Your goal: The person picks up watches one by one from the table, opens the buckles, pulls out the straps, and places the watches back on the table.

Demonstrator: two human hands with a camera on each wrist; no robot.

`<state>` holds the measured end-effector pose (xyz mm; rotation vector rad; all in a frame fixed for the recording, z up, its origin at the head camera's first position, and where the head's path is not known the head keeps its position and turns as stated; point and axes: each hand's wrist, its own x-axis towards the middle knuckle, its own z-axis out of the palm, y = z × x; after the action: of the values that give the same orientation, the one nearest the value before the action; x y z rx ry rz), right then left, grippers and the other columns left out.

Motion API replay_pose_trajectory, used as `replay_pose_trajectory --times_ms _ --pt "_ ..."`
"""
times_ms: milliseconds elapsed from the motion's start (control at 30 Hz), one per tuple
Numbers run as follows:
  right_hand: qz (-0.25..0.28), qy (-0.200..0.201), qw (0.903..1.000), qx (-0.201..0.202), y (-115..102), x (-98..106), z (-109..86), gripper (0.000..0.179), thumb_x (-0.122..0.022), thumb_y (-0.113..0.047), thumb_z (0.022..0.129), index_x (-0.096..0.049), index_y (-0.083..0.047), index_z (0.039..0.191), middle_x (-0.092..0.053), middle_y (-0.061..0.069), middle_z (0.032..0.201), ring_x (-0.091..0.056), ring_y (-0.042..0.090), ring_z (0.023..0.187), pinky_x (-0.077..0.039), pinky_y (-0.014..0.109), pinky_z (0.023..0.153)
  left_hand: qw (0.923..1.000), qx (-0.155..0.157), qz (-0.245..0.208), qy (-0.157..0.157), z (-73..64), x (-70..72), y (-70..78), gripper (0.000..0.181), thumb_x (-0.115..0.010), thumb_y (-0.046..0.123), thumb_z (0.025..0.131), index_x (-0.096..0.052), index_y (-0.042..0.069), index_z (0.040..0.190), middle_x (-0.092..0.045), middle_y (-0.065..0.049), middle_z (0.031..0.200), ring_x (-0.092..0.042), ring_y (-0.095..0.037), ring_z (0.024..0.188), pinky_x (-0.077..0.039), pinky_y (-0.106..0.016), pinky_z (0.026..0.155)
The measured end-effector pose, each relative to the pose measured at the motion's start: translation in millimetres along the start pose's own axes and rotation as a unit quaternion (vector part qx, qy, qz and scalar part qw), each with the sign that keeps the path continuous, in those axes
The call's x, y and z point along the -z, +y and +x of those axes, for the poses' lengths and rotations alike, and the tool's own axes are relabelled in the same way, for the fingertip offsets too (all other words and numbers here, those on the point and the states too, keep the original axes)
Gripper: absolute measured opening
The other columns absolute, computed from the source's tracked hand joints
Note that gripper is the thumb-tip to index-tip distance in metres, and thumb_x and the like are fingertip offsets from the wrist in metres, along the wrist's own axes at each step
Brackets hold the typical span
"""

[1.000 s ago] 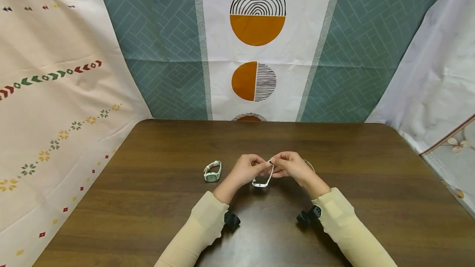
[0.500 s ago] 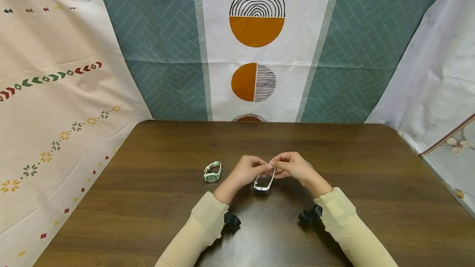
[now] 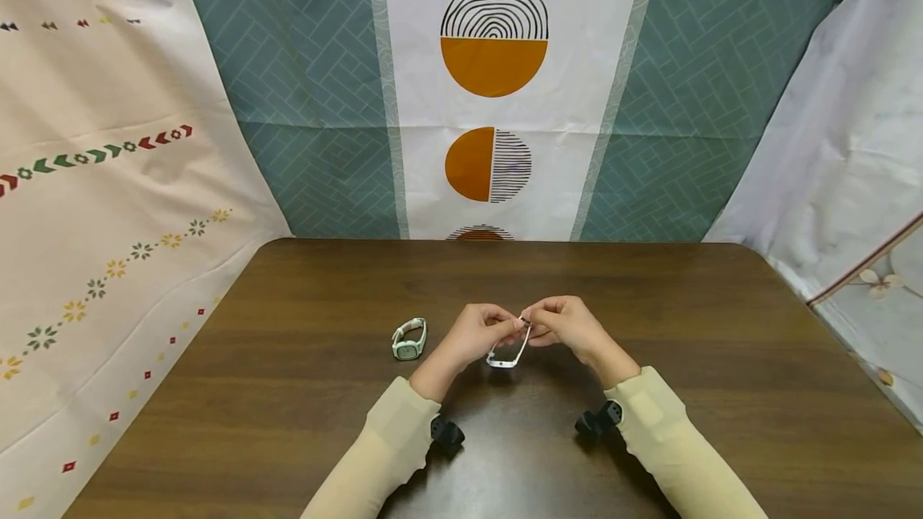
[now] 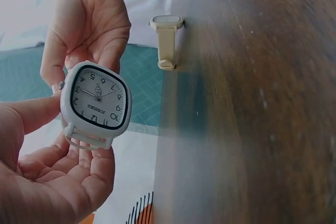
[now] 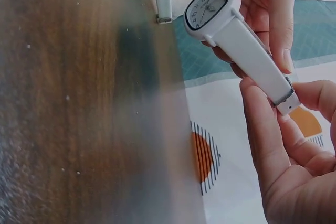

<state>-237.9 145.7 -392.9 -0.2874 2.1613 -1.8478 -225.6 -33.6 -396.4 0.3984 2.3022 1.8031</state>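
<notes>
Both hands hold a white wristwatch above the table, its case (image 3: pixel 502 364) hanging on the near side. My left hand (image 3: pixel 485 331) pinches the strap from the left. My right hand (image 3: pixel 566 322) pinches it near the buckle (image 5: pixel 286 98). In the right wrist view the strap (image 5: pixel 251 56) runs through the buckle, with fingertips of both hands close around it. The dial (image 4: pixel 98 97), with dark numerals and a black rim, faces the left wrist camera. The left hand's palm (image 4: pixel 58 187) shows below the watch, and the right hand (image 4: pixel 97 19) is beyond it.
A pale green watch (image 3: pixel 408 350) lies on the brown wooden table (image 3: pixel 288 391), left of the left hand. A cream watch (image 4: pixel 166 40) stands on the table beyond the right hand, hidden in the head view. Patterned cloths (image 3: pixel 324 102) hang around the table.
The white watch's case dips slightly, then rises a little and shifts left in the head view. Both hands keep their grip. The head view has tilted slightly.
</notes>
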Motion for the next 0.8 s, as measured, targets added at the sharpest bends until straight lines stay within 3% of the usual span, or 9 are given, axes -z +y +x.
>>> replay_pose_trajectory --times_ms 233,467,800 --pt "0.012 0.007 0.9999 -0.005 0.4 -1.2 -0.3 0.030 -0.050 -0.001 0.089 -0.057 0.022 0.106 -0.068 0.006 0.084 -0.066 0.011 0.068 -0.058 0.029 0.066 0.9999 -0.011 0.003 0.003 -3.0 -0.3 3.8 0.021 -0.063 0.008 0.090 -0.067 -0.012 0.093 -0.069 -0.025 0.081 -0.061 -0.011 0.063 -0.056 -0.032 0.064" --pt "0.007 0.019 0.9998 -0.004 0.6 -1.5 0.5 0.028 -0.050 -0.002 0.090 -0.058 0.020 0.106 -0.068 0.008 0.086 -0.066 0.011 0.066 -0.058 0.029 0.065 0.9999 -0.003 -0.010 0.002 -0.1 0.4 -2.0 0.020 -0.063 0.008 0.090 -0.068 -0.011 0.094 -0.070 -0.021 0.084 -0.060 -0.008 0.062 -0.054 -0.023 0.062" --pt "0.032 0.029 0.9990 -0.013 -0.5 -2.5 0.1 0.026 -0.052 -0.004 0.091 -0.058 0.018 0.104 -0.067 0.004 0.078 -0.068 0.013 0.066 -0.057 0.029 0.065 0.9999 0.008 -0.006 0.013 2.6 -0.7 -6.0 0.020 -0.063 0.008 0.090 -0.068 -0.011 0.095 -0.070 -0.019 0.081 -0.058 -0.009 0.061 -0.053 -0.024 0.060"
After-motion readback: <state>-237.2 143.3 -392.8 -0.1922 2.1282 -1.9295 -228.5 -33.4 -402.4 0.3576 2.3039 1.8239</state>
